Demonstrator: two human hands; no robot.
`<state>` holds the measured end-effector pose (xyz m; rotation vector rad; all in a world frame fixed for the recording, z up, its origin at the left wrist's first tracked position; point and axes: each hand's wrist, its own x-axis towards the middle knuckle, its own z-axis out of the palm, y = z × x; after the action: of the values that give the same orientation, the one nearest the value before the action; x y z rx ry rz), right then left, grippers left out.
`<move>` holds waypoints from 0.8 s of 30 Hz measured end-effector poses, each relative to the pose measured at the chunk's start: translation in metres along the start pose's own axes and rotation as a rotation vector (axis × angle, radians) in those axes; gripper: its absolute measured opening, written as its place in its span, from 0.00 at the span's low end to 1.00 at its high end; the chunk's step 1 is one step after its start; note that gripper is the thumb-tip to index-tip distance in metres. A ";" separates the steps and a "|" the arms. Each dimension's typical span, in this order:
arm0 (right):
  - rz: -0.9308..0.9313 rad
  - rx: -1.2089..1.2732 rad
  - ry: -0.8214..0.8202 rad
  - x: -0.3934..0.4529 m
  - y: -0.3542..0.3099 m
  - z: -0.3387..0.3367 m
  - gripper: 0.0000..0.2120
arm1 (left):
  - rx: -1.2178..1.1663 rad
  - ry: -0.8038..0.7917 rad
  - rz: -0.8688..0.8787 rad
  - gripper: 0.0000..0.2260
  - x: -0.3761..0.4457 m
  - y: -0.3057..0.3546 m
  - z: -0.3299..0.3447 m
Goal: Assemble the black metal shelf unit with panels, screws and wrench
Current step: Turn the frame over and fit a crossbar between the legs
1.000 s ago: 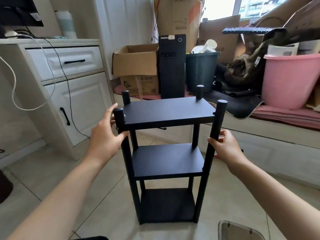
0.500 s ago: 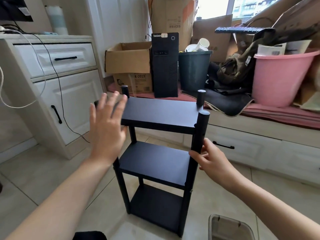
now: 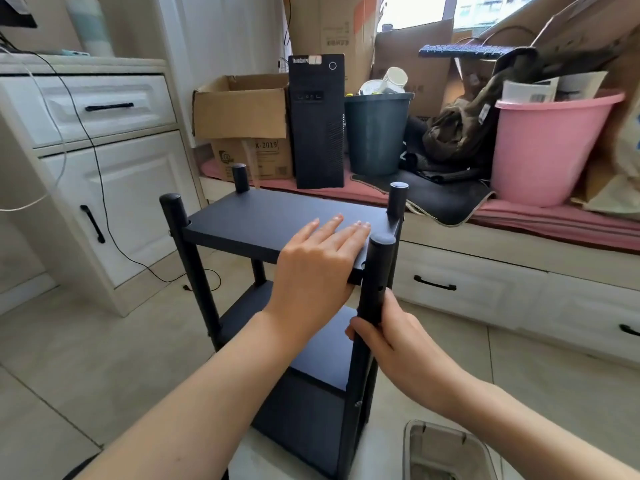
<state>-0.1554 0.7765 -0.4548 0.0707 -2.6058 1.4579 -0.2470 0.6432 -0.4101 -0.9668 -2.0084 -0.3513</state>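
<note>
The shelf [image 3: 277, 223] stood upright on the floor, looking fully built. The left hand [image 3: 313, 268] lay flat on its top panel; the right hand [image 3: 381, 336] gripped the near post [image 3: 375, 271]. Probably a steadiness check; next, testing each joint.

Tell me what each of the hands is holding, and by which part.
The right hand grips the black shelf unit by its near right post, just below the top panel. The left hand holds nothing; it rests flat on the top panel.
</note>
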 end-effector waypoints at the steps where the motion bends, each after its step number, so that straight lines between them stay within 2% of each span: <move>1: 0.000 0.003 0.001 -0.001 0.000 0.000 0.05 | -0.002 0.012 -0.002 0.18 0.000 0.001 0.002; 8: 0.031 0.010 -0.009 -0.001 0.000 0.001 0.05 | 0.000 0.016 -0.036 0.14 -0.003 0.008 0.005; 19: 0.094 -0.096 0.041 0.001 -0.011 0.006 0.07 | 0.004 -0.012 -0.046 0.14 -0.004 0.009 0.002; 24: 0.132 -0.077 0.087 0.012 -0.009 -0.001 0.06 | -0.038 -0.130 -0.068 0.22 -0.001 0.013 0.003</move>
<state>-0.1662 0.7732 -0.4442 -0.1730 -2.6367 1.3650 -0.2389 0.6529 -0.4144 -0.9683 -2.1636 -0.3729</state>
